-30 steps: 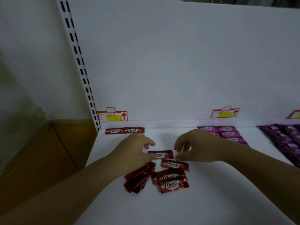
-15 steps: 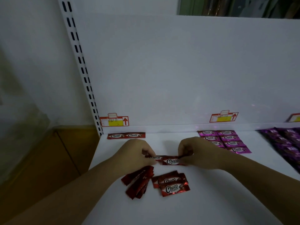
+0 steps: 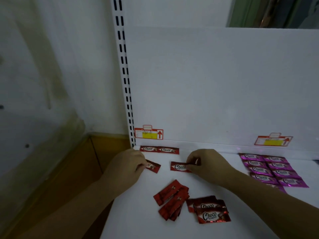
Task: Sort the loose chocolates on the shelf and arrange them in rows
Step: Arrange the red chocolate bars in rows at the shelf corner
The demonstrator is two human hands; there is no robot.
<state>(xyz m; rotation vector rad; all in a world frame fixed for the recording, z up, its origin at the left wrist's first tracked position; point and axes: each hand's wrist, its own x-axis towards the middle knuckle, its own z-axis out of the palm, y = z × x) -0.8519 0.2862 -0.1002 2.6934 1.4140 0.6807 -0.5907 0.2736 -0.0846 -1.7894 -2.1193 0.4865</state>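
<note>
Two red Choco packets (image 3: 159, 149) lie side by side at the back left of the white shelf (image 3: 224, 213). My left hand (image 3: 127, 167) pinches one red packet (image 3: 153, 166) just in front of them. My right hand (image 3: 205, 163) pinches another red packet (image 3: 179, 167) by its right end, a gap apart from the first. Nearer to me lie a loose pile of red packets face down (image 3: 172, 200) and a small stack face up (image 3: 211, 211).
Purple packets (image 3: 272, 170) lie in two neat columns at the right. Price tags (image 3: 148, 134) (image 3: 273, 140) hang on the white back panel. A slotted upright (image 3: 125, 75) marks the shelf's left edge, with brown floor (image 3: 72, 169) beyond.
Both hands lifted a joined pair of red packets from the pile, carried them toward the back and pulled them apart; each hand now holds one packet. The view tilted upward.
</note>
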